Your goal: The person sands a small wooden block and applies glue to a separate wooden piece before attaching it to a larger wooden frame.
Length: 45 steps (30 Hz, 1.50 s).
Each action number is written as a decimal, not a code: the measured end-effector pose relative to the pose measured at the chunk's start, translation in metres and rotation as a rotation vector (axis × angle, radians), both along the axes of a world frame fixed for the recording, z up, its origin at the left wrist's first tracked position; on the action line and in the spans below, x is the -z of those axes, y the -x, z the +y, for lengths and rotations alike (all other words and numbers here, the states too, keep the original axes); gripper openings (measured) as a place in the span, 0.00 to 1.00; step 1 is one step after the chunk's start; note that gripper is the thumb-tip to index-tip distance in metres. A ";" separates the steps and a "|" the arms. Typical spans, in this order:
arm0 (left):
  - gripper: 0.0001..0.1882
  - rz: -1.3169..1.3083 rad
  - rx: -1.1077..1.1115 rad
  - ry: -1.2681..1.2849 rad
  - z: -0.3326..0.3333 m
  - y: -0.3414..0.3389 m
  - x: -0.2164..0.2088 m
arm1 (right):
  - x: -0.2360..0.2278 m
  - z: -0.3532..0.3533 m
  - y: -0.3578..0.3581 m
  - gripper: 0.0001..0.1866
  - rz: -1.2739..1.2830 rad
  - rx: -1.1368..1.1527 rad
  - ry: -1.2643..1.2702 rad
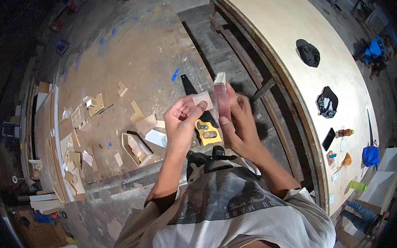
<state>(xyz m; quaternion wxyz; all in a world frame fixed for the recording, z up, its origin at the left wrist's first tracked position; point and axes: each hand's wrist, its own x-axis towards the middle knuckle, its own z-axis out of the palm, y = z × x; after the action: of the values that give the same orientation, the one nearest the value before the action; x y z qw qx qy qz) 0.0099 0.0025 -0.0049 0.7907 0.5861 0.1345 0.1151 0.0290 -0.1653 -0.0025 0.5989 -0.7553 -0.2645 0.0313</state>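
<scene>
My left hand point(179, 125) pinches a small flat piece of thin wood point(202, 99) between thumb and fingers. Upright in my right hand point(243, 132) is a sanding block point(222, 101) with a reddish-brown abrasive face, its top end pale. The block stands just right of the wood piece; whether they touch I cannot tell. Below and behind my hands lies a handsaw with a yellow handle point(208, 135) and a dark blade point(187, 84), partly hidden by my left hand and the wood piece. A small house-shaped wooden box point(129, 145) rests on the worktable left of my left forearm.
Wood offcuts point(138, 112), small window-like frames point(77, 117) and a blue scrap point(175, 75) lie on the brown worktable point(142, 49). A pale tabletop point(268, 8) at right carries caps point(308, 53), a phone point(329, 139), a bottle point(345, 132) and a blue pouch point(370, 155). A gap separates the tables.
</scene>
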 end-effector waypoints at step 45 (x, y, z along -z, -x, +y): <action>0.14 -0.406 -0.119 -0.537 -0.006 0.021 0.013 | 0.008 0.002 0.007 0.24 -0.161 -0.021 -0.208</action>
<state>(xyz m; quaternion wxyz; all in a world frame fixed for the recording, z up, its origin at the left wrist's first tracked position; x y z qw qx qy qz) -0.0113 -0.0035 -0.0180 0.6106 0.7296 -0.0266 0.3067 0.0217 -0.1629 -0.0108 0.6506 -0.6862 -0.3214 -0.0510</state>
